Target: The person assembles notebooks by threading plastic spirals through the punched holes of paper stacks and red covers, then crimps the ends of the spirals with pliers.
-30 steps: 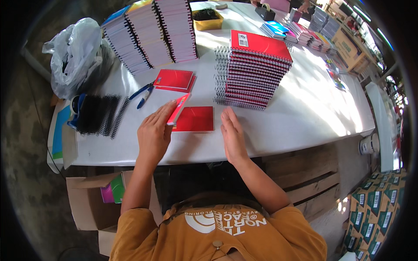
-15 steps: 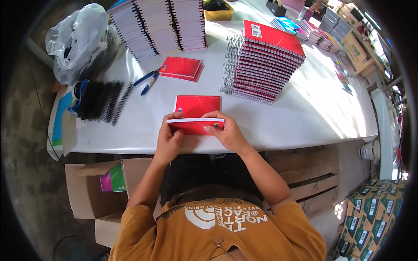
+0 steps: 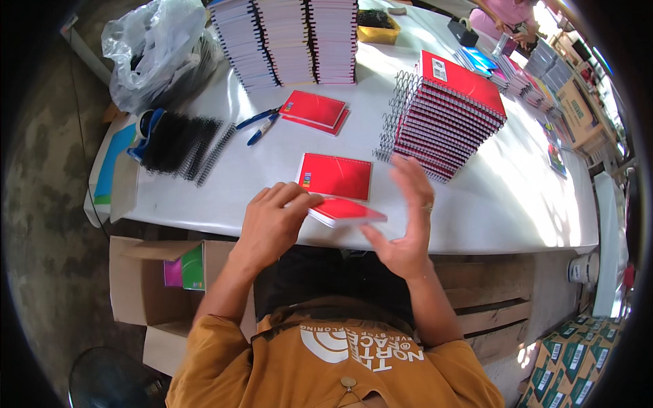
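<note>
My left hand (image 3: 275, 221) grips a thin red notebook (image 3: 345, 209) by its left end, fingers closed over it, at the table's front edge. The notebook is tilted, its white page edges facing me. To its right my right hand (image 3: 407, 228) is raised with the fingers spread and the thumb close to the notebook's right end; whether the thumb touches it I cannot tell. Just beyond lies another red notebook (image 3: 340, 178) with a row of punched holes along its far edge. Farther back, two red notebooks (image 3: 314, 109) overlap beside blue-handled pliers (image 3: 262, 130).
A tall stack of red spiral notebooks (image 3: 449, 112) stands at the right. Black spiral coils (image 3: 180, 146) lie at the left near a plastic bag (image 3: 153, 54). Bound book stacks (image 3: 286, 44) rise behind. An open cardboard box (image 3: 129, 292) stands below the table. Another person (image 3: 507, 20) is at far right.
My right hand has let go of the held notebook and opened to the right. The left hand keeps its hold, and the notebook has turned from upright to a flatter tilt. The view has shifted.
</note>
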A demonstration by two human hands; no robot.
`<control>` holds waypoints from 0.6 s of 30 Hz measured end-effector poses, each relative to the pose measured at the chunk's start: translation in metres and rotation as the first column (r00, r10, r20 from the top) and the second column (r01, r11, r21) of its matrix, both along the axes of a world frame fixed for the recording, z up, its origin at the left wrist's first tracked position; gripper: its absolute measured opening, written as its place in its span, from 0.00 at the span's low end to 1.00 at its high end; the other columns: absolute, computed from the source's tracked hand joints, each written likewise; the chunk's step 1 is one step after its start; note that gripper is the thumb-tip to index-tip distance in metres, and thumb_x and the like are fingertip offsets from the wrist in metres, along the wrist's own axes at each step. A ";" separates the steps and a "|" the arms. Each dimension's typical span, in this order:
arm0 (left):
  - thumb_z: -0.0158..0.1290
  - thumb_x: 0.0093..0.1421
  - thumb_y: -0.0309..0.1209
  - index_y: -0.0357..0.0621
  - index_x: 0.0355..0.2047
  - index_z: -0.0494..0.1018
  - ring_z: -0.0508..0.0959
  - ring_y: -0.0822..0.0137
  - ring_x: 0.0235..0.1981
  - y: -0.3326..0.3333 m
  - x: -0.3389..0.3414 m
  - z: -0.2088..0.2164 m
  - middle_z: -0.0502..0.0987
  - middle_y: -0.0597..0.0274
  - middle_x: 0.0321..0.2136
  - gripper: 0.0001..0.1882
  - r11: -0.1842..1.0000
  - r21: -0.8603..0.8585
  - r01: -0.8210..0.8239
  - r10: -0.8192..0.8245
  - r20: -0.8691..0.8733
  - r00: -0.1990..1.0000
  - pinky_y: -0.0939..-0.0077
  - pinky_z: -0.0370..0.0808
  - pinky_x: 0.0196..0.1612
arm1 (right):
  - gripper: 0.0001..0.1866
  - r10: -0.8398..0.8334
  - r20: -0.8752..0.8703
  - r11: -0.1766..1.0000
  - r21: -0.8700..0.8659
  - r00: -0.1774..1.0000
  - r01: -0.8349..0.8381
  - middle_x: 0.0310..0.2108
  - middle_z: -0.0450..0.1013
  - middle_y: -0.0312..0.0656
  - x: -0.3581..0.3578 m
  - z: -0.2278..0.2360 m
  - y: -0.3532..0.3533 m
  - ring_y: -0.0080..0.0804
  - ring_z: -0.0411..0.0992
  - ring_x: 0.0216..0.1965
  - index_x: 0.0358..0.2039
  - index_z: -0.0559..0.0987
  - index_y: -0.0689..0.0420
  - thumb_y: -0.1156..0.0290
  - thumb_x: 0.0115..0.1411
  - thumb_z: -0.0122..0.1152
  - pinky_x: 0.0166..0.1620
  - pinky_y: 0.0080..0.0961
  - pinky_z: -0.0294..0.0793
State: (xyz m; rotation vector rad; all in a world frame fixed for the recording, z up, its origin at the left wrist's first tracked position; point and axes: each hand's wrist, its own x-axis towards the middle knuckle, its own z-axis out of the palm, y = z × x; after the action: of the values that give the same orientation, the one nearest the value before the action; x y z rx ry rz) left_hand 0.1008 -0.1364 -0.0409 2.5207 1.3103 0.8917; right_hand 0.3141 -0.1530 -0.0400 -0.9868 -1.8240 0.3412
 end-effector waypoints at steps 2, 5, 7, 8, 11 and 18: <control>0.56 0.44 0.22 0.48 0.32 0.75 0.75 0.62 0.30 0.001 -0.003 0.003 0.74 0.64 0.29 0.13 0.992 0.053 0.116 -0.101 -0.221 0.970 0.71 0.69 0.33 | 0.33 0.054 0.418 0.996 0.037 0.907 -0.076 0.51 0.68 0.45 0.000 0.009 -0.003 0.45 0.67 0.51 0.54 0.68 0.56 0.77 0.43 0.64 0.52 0.32 0.65; 0.61 0.44 0.29 0.50 0.32 0.76 0.75 0.63 0.30 0.036 -0.010 0.004 0.75 0.66 0.27 0.12 0.971 -0.081 0.225 -0.236 -0.176 0.956 0.72 0.68 0.33 | 0.22 0.217 0.041 0.813 -0.560 0.975 -0.157 0.38 0.76 0.43 0.005 -0.040 0.007 0.36 0.75 0.40 0.46 0.75 0.60 0.77 0.48 0.64 0.44 0.27 0.71; 0.61 0.47 0.34 0.46 0.35 0.76 0.75 0.57 0.31 0.082 -0.049 -0.001 0.76 0.59 0.31 0.14 0.969 -0.222 -0.110 0.091 -0.095 0.991 0.65 0.69 0.37 | 0.15 0.080 -0.311 0.807 -0.538 0.947 -0.245 0.31 0.77 0.40 0.005 -0.069 0.016 0.28 0.75 0.34 0.41 0.77 0.63 0.77 0.51 0.62 0.40 0.23 0.72; 0.58 0.51 0.36 0.44 0.35 0.76 0.75 0.55 0.34 0.104 -0.082 -0.026 0.75 0.56 0.33 0.13 0.932 0.050 -0.358 0.362 -0.139 0.922 0.63 0.70 0.40 | 0.12 0.028 -0.479 0.805 -0.510 0.877 -0.304 0.28 0.77 0.38 0.001 -0.077 0.022 0.24 0.74 0.31 0.39 0.78 0.64 0.77 0.53 0.61 0.38 0.21 0.73; 0.55 0.53 0.42 0.44 0.36 0.75 0.74 0.54 0.40 0.132 -0.134 -0.064 0.73 0.60 0.37 0.16 0.698 0.239 -0.675 0.715 -0.284 0.639 0.63 0.71 0.43 | 0.10 0.028 -0.507 0.782 -0.526 0.862 -0.335 0.30 0.76 0.37 0.004 -0.087 0.022 0.17 0.71 0.33 0.39 0.78 0.66 0.77 0.55 0.60 0.40 0.19 0.72; 0.54 0.55 0.43 0.51 0.37 0.78 0.78 0.55 0.34 0.129 -0.150 -0.031 0.79 0.59 0.31 0.14 0.672 0.058 -0.738 0.737 -0.145 0.660 0.65 0.73 0.38 | 0.15 0.245 -0.500 0.761 -0.431 0.831 -0.484 0.44 0.73 0.41 0.005 -0.072 0.029 0.22 0.68 0.45 0.46 0.75 0.61 0.78 0.57 0.57 0.50 0.20 0.66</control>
State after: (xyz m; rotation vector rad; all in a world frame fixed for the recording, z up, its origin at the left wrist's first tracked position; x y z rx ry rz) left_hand -0.0487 -0.0071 -0.0723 2.0320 2.4754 0.7859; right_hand 0.3191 -0.1240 -0.1122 -0.8143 -1.5307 1.2901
